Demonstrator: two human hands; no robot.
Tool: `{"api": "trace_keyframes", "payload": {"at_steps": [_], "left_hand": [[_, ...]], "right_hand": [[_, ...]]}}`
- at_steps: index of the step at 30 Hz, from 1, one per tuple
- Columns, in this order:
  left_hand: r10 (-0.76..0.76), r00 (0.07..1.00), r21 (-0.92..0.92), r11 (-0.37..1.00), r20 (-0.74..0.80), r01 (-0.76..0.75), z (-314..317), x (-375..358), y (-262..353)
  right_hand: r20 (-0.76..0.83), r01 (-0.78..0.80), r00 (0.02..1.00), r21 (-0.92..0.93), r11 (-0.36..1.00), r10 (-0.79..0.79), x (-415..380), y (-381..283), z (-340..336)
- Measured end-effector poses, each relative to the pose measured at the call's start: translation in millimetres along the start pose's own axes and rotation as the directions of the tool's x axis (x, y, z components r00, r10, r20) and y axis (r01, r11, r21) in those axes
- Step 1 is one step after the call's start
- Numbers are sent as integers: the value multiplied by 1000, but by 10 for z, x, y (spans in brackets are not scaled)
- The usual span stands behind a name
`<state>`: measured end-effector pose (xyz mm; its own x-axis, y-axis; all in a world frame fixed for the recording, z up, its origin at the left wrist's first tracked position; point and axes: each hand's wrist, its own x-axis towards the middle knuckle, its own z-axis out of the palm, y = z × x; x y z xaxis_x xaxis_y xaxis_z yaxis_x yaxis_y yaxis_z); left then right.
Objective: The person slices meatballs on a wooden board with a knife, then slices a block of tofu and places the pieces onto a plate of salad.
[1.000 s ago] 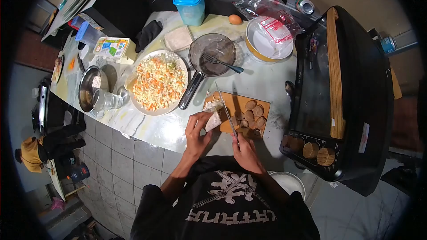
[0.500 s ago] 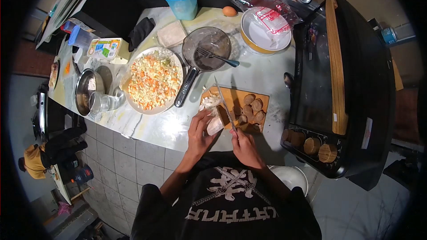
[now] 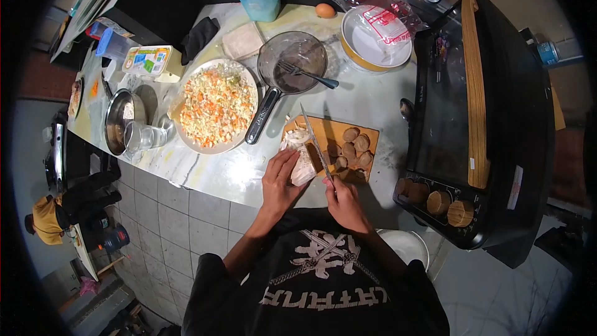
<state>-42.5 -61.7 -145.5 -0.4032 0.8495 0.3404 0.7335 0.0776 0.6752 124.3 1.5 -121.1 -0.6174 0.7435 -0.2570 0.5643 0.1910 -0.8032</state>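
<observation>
A wooden cutting board [image 3: 336, 129] lies at the counter's front edge. My left hand [image 3: 279, 180] is closed on a pale, pinkish-white block of food [image 3: 303, 170] at the board's left side, its fingers bent along the left of the block. Above the block lies a small heap of chopped whitish pieces [image 3: 295, 137]. My right hand [image 3: 343, 200] grips a knife [image 3: 314, 139] by its handle, blade pointing away from me, just right of the block. Several brown, roundish pieces [image 3: 350, 150] sit on the board's right half.
To the left is a plate [image 3: 186, 134] of diced orange and white food. A frying pan [image 3: 291, 46] holding a fork [image 3: 323, 79] sits beyond the board. A black oven [image 3: 444, 124] stands on the right, a white-lined bowl [image 3: 367, 65] at the back. Further left is a glass [image 3: 144, 137].
The camera view has shifted slightly. My left fingers have moved a little over the block's left side. My right hand still holds the knife beside it.
</observation>
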Motion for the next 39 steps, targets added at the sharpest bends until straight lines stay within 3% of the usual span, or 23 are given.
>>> {"api": "trace_keyframes", "payload": {"at_steps": [3,13,18,28,33,37,39], "left_hand": [[-89,996,-27,996,-13,88,16,-21,37],[-121,992,-41,992,-20,120,-8,-3,26],[-150,988,-34,988,39,151,-31,19,20],[-157,975,59,987,155,149,-44,88,-19],[-168,980,68,985,109,161,-32,114,-11],[-137,986,73,989,95,131,-33,112,-60],[-210,968,-14,977,140,214,-51,124,-64]], "right_hand": [[-26,18,1000,20,1000,-17,6,34,9],[-68,84,994,48,995,-81,47,44,-12],[14,19,1000,115,993,-21,81,-13,-50],[30,-12,999,50,999,11,145,33,-22],[-73,111,992,95,989,-104,218,59,32],[21,7,1000,107,994,-10,254,-24,-53],[29,-1,1000,170,985,-4,280,-11,-60]]}}
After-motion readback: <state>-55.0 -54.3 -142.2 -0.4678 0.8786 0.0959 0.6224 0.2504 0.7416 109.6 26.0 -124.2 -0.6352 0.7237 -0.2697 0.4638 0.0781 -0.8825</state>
